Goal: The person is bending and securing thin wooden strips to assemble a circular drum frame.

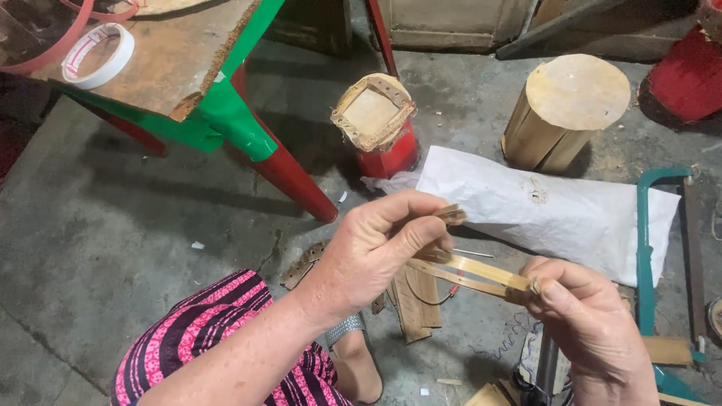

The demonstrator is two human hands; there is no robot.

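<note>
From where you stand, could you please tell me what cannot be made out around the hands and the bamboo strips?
Head view only:
- Left ends of the bamboo strips: hidden behind the left hand.
- Small piece at the left fingers: too small to identify.
- Right hand: its fingers cover the strips' right ends.
- Green-framed saw: cut off by the right edge.
- Tape roll: print too small.
</note>
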